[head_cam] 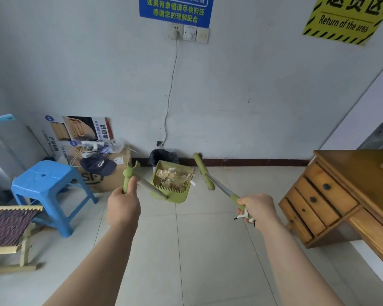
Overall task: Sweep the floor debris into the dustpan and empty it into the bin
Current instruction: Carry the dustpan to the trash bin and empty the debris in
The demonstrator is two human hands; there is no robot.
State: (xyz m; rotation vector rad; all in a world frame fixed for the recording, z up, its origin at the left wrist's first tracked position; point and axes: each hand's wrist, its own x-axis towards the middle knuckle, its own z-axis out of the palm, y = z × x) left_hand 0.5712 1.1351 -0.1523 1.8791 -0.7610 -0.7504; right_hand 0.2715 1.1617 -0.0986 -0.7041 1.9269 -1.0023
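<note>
My left hand point(123, 206) grips the green handle of a green dustpan point(175, 196), which is lifted off the floor. Crumpled wrappers and paper scraps point(173, 177) lie in the pan. Just behind the pan, against the wall, stands a small bin with a black liner point(163, 156). My right hand point(258, 208) grips the green handle of a broom point(203, 171), whose metal shaft runs up and left to a green head held in the air to the right of the pan.
A blue plastic stool point(47, 186) and a woven stool point(9, 230) stand at left. Behind them sits a cardboard box point(111, 171) with a cap and clutter on top. A wooden desk with drawers point(332, 195) fills the right side. Pale floor tiles lie between.
</note>
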